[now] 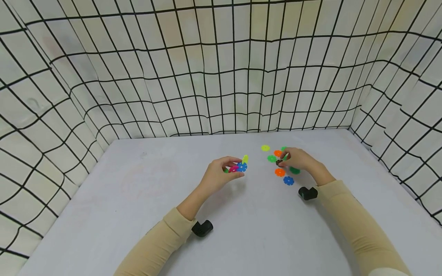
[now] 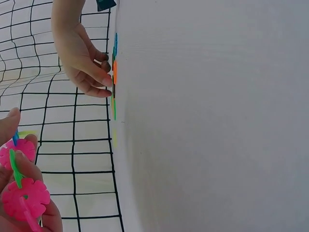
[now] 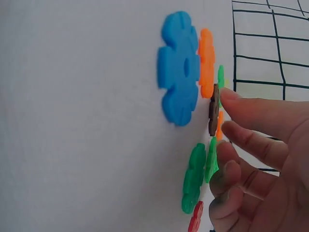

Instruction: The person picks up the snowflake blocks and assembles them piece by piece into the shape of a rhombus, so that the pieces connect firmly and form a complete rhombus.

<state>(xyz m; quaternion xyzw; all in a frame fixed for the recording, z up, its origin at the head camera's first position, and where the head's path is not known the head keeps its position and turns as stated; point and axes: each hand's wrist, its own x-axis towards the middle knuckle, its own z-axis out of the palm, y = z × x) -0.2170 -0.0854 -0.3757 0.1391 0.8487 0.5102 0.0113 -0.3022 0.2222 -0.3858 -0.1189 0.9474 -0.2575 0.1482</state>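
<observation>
My left hand (image 1: 221, 174) grips a cluster of interlocked flower-shaped plastic discs, raised over the table. Pink discs (image 2: 25, 199), a green disc (image 2: 16, 169), a blue disc (image 1: 242, 167) and a yellow disc (image 1: 245, 159) show in it; the fingers hide part of it. My right hand (image 1: 298, 159) is low over loose discs at the right, thumb and forefinger apart. Its thumb tip is right at the edge of a brown disc (image 3: 214, 110). A light green disc (image 3: 211, 162) shows beside its curled lower fingers.
Around the right hand lie a blue disc (image 1: 288, 180), orange discs (image 1: 280, 172), green discs (image 1: 272, 158) and a yellow disc (image 1: 265, 148). A red disc (image 3: 195, 217) shows in the right wrist view. Black netting (image 1: 235, 80) over white walls borders the white table (image 1: 155, 184).
</observation>
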